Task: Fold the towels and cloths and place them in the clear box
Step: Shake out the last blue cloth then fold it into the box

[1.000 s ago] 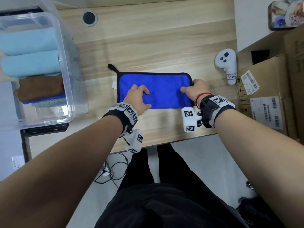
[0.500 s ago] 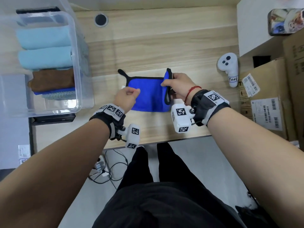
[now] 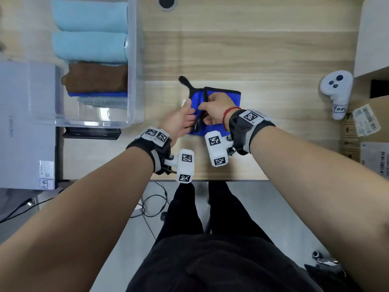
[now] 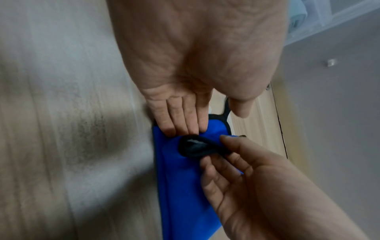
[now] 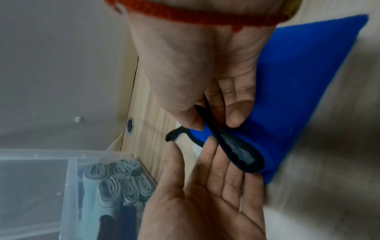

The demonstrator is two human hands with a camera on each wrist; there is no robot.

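Note:
A blue cloth with black trim lies half folded on the wooden table, just right of the clear box. My right hand pinches the cloth's black-edged end between thumb and fingers and holds it raised over the cloth's left part. My left hand is open, and its straight fingers touch the blue cloth right beside the pinched edge. The box holds folded light blue towels, a brown cloth and more folded cloths in front.
A white controller lies at the table's right side next to cardboard boxes. A grey carton sits left of the clear box. A cable hole is at the back. The table's front edge runs just behind my wrists.
My right hand took the cloth's right end and carried it leftward over the cloth, halving its width. My left hand came off the top of the cloth and now meets that end.

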